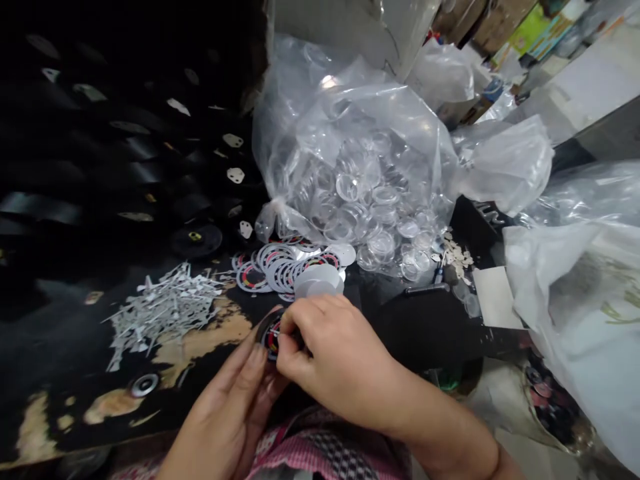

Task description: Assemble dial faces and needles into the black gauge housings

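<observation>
In the head view, my left hand [233,407] holds a small round dial in a black case [272,339], with its fingers closed round the rim. The dial face has red, yellow and white markings. My right hand [340,360] is closed in a pinch over that face, and its fingers hide whatever is between them. Just beyond the hands lies a spread of printed dial discs [280,270], grey-edged with red and black, some showing plain pale backs. To the left is a heap of thin white pointers [163,310].
A large clear plastic bag [310,100] full of round transparent covers stands behind the discs. A black ring-shaped part [145,385] lies front left on the worn black table [200,370]. Small flat pieces [456,257], a white card [497,298] and more plastic bags [575,320] occupy the right.
</observation>
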Tool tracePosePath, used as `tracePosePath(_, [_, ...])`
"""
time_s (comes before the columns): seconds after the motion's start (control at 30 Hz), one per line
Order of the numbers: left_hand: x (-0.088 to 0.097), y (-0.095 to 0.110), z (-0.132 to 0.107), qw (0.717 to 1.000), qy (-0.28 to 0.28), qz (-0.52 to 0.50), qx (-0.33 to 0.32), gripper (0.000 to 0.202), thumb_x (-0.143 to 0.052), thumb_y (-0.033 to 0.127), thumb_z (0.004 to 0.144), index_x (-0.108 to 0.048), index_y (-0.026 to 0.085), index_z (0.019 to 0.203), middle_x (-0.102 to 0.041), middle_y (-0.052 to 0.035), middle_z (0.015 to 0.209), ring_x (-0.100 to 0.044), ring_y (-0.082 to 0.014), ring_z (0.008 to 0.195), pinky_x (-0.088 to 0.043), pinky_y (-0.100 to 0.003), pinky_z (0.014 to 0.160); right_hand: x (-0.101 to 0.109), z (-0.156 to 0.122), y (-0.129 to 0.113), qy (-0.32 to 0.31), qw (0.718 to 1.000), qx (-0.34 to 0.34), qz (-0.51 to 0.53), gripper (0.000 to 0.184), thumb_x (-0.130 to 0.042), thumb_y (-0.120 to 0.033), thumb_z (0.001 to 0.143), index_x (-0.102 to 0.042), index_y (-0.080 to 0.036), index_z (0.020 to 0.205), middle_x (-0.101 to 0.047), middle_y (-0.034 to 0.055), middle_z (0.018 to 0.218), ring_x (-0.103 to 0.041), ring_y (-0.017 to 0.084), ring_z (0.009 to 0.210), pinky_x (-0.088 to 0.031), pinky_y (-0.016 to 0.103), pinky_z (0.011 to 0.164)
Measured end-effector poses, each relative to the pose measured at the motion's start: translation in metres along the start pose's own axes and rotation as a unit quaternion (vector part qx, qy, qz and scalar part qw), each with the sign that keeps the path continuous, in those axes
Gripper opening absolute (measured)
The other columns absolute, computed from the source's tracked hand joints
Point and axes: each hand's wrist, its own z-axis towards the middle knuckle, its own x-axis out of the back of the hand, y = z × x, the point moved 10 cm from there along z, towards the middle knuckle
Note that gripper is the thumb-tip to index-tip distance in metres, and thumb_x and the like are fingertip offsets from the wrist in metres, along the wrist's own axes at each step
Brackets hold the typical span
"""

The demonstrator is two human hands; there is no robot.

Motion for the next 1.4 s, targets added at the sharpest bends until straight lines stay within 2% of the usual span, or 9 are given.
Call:
tracePosePath(0.07, [0.001,0.005,-0.001,1.000,0.002,0.027,-0.011,0.042,-0.079,0.043,0.078,-0.073,0.034,0.118,-0.066,0.0031,0.139,-0.056,-0.0248,0.132,-0.056,-0.020,0.091,0.003,-0.002,0.013,-0.024,0.996,-0.018,0.083,0.010,-0.060,-0.018,0.091,-0.064,-0.019,0.082,-0.067,-0.0025,0.075,-0.061,0.013,0.073,-0.044,0.025,0.070])
tracePosePath(0.13, [-0.002,0.010,0.000,1.000,-0.011,0.018,-0.020,0.043,-0.082,0.042,0.075,-0.075,0.034,0.116,-0.067,0.0028,0.138,-0.054,-0.0257,0.134,-0.056,-0.021,0.093,0.024,-0.004,0.045,0.048,0.991,-0.070,0.107,0.006,-0.063,-0.023,0.091,-0.066,-0.021,0.086,-0.068,-0.0014,0.082,-0.062,0.014,0.077,-0.046,0.026,0.073])
tracePosePath(0.23, [-0.004,0.013,0.004,0.999,-0.006,-0.041,-0.027,0.038,-0.085,0.043,0.070,-0.079,0.030,0.105,-0.074,-0.0015,0.125,-0.061,-0.0303,0.126,-0.059,-0.033,0.094,0.064,-0.018,0.113,0.211,0.953,-0.219,-0.008,0.023,-0.066,-0.026,0.087,-0.064,-0.020,0.109,-0.065,0.0097,0.112,-0.063,0.024,0.096,-0.048,0.041,0.086])
tracePosePath(0.33, [-0.009,0.005,0.006,0.998,-0.001,-0.063,0.007,0.043,-0.090,0.043,0.063,-0.080,0.024,0.100,-0.079,-0.0073,0.112,-0.071,-0.0305,0.108,-0.062,-0.037,0.089,0.069,-0.016,0.139,0.224,0.942,-0.238,-0.074,0.035,-0.061,-0.017,0.084,-0.059,-0.017,0.119,-0.061,0.0144,0.117,-0.060,0.029,0.104,-0.046,0.050,0.092])
tracePosePath(0.57, [-0.029,-0.004,0.005,0.988,-0.045,-0.125,0.083,0.020,-0.073,0.030,0.086,-0.078,0.015,0.098,-0.079,-0.0117,0.108,-0.075,-0.0247,0.097,-0.061,-0.039,0.091,0.050,-0.016,0.068,0.243,0.968,-0.048,0.052,0.013,-0.055,-0.019,0.095,-0.067,-0.018,0.100,-0.068,0.0067,0.094,-0.065,0.019,0.090,-0.053,0.034,0.085])
tracePosePath(0.8, [-0.028,0.026,0.008,0.994,-0.038,-0.104,0.007,0.018,-0.068,0.034,0.091,-0.078,0.023,0.101,-0.079,-0.0030,0.106,-0.073,-0.0156,0.091,-0.060,-0.022,0.081,0.013,-0.023,0.000,0.153,0.982,0.114,0.015,0.023,-0.064,-0.029,0.095,-0.069,-0.021,0.115,-0.064,0.0108,0.135,-0.058,0.027,0.123,-0.045,0.045,0.103])
tracePosePath(0.93, [-0.026,0.032,0.009,0.996,-0.064,0.006,-0.068,0.027,-0.076,0.035,0.083,-0.075,0.029,0.109,-0.072,-0.0011,0.127,-0.066,-0.0240,0.117,-0.057,-0.030,0.094,0.026,-0.015,0.009,0.176,0.977,0.060,0.101,0.012,-0.057,-0.026,0.098,-0.069,-0.021,0.098,-0.075,0.0038,0.105,-0.064,0.020,0.102,-0.044,0.038,0.093])
tracePosePath(1.07, [-0.034,0.034,0.002,0.972,-0.104,0.154,-0.143,0.042,-0.072,0.040,0.085,-0.069,0.030,0.126,-0.070,-0.0021,0.132,-0.062,-0.0252,0.125,-0.051,-0.035,0.104,0.018,0.003,0.021,0.135,0.981,-0.037,0.134,0.037,-0.041,-0.041,0.105,-0.057,-0.019,0.079,-0.063,0.0003,0.076,-0.057,0.014,0.073,-0.040,0.029,0.070])
tracePosePath(1.4, [-0.022,0.053,-0.012,0.960,-0.041,0.203,-0.187,0.035,-0.071,0.044,0.084,-0.074,0.027,0.115,-0.076,-0.0029,0.120,-0.069,-0.0268,0.115,-0.057,-0.032,0.096,0.008,0.014,-0.006,0.195,0.972,0.032,0.127,0.044,-0.030,-0.030,0.106,-0.043,-0.021,0.065,-0.047,-0.0026,0.059,-0.042,0.012,0.057,-0.031,0.029,0.065])
